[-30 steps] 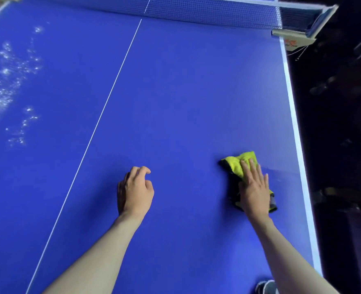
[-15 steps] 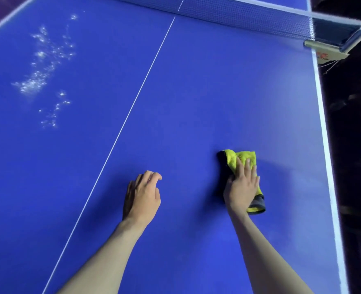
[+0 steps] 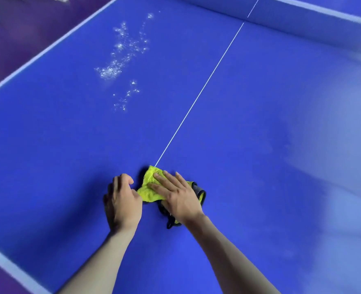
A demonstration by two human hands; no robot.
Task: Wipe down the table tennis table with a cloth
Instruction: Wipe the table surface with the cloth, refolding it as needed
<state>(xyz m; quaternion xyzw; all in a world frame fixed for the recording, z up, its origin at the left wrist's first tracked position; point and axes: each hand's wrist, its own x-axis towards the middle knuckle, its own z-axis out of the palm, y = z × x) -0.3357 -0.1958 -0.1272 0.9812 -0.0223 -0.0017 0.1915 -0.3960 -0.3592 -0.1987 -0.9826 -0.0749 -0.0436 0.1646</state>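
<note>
R hand (image 3: 178,198) lies flat on the yellow cloth (image 3: 148,188), fingers straight and slightly spread, pressing it onto the blue table (image 3: 249,128) right at the near end of the white centre line (image 3: 198,98). L hand (image 3: 122,200) rests just beside the cloth, fingers loosely curled (holding nothing). White droplets (image 3: 122,54) sit well apart, on the table's left half.

Games room (blue table tennis table (image 3: 260,134))

Bright, even light on the table (image 3: 249,128), pale glare and motion blur smearing its right side
</note>
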